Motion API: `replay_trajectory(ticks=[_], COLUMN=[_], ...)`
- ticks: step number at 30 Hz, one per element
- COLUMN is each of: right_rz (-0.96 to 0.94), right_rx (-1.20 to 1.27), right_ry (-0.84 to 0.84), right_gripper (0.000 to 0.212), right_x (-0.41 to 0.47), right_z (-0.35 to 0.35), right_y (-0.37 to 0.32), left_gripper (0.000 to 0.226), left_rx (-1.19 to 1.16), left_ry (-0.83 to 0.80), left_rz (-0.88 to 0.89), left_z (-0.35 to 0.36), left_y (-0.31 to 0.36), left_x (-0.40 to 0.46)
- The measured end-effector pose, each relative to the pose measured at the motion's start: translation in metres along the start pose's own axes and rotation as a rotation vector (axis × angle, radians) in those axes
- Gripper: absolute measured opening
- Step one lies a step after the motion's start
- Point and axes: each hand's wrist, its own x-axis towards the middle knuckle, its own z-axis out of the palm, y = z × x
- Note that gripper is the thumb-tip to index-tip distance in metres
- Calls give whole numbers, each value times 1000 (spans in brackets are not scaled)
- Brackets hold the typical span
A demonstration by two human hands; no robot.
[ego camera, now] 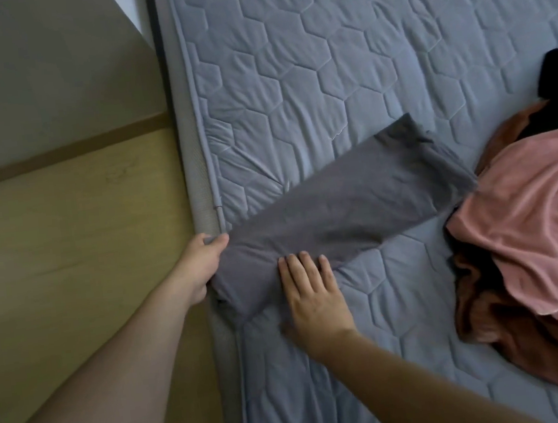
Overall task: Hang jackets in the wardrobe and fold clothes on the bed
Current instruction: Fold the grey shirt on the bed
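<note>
A grey garment [345, 201] lies folded into a long strip across the blue quilted bed [322, 51], running from the bed's left edge toward the pile at the right. My left hand [200, 264] grips its near end at the mattress edge, thumb on top of the cloth. My right hand [314, 297] lies flat with straight fingers, pressing the fabric down close to that same end.
A heap of clothes sits at the right of the bed: a pink garment [539, 215] on top, a brown one [509, 321] beneath, a black piece [556, 75] behind. Wooden floor [66, 233] lies left of the bed, with a wall beyond.
</note>
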Motion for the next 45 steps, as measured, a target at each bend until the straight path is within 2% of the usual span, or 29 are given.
replay_trajectory(ticks=[4, 6, 9, 10, 12, 13, 15, 19, 20, 22, 24, 25, 27, 29, 32, 35, 36, 37, 39, 40, 43, 45], right_rz=[-66, -57, 21, 47, 190, 292, 469, 735, 789, 905, 1038, 1126, 1344, 1426, 1333, 1374, 1341, 1283, 1179, 1173, 1216, 1219], right_rx=[30, 94, 268, 363, 740, 990, 1391, 1802, 1832, 1835, 1797, 1675, 1338, 1282, 1474, 1760, 1814, 1866, 1910, 1858, 1624, 1551], right_ry=[243, 266, 239, 249, 187, 143, 188, 308, 306, 261, 230, 211, 123, 125, 289, 514, 552, 571, 539, 520, 518, 522], right_gripper=[53, 31, 18, 14, 8, 9, 18, 22, 22, 20, 47, 59, 63, 55, 46, 67, 72, 69, 36, 25, 29, 33], right_x=[8, 8, -3, -8, -15, -16, -13, -1, 2, 8, 21, 30, 43, 49, 51, 50, 52, 56, 61, 61, 56, 55], right_z=[12, 15, 11, 8, -11, -24, -50, -94, -99, -99, -89, -84, -75, -65, -51, -58, -63, -67, -73, -75, -85, -105], right_y=[-43, -57, -69, -66, -54, -45, -20, 56, 77, 111, 134, 142, 152, 161, 167, 175, 181, 187, 194, 193, 183, 172], left_gripper=[16, 24, 31, 35, 32, 28, 23, 20, 18, 8, 38, 49, 49, 46, 45, 50, 54, 62, 88, 90, 50, 39], left_rx=[112, 188, 274, 297, 331, 332, 268, 135, 185, 604, 1173, 1315, 1265, 1073, 813, 749, 698, 660, 705, 745, 700, 577], left_ry=[69, 11, -74, -89, -148, -186, -252, -401, -460, -499, -367, -294, -234, -272, -322, -301, -338, -388, -485, -482, -327, -306], left_rz=[-95, -191, -235, -206, -116, -79, -43, 45, 87, 269, 465, 498, 508, 480, 397, 402, 381, 361, 396, 440, 521, 483], left_z=[-49, -66, -69, -66, -49, -35, 4, 102, 127, 166, 190, 196, 204, 212, 218, 221, 222, 223, 220, 218, 201, 180], left_y=[-24, -27, 1, 20, 62, 83, 123, 190, 200, 207, 196, 188, 172, 159, 149, 150, 150, 150, 146, 142, 138, 140], left_x=[-16, -28, -45, -49, -56, -60, -69, -73, -70, -52, -27, -17, 3, 14, 18, 21, 21, 20, 15, 15, 10, -2])
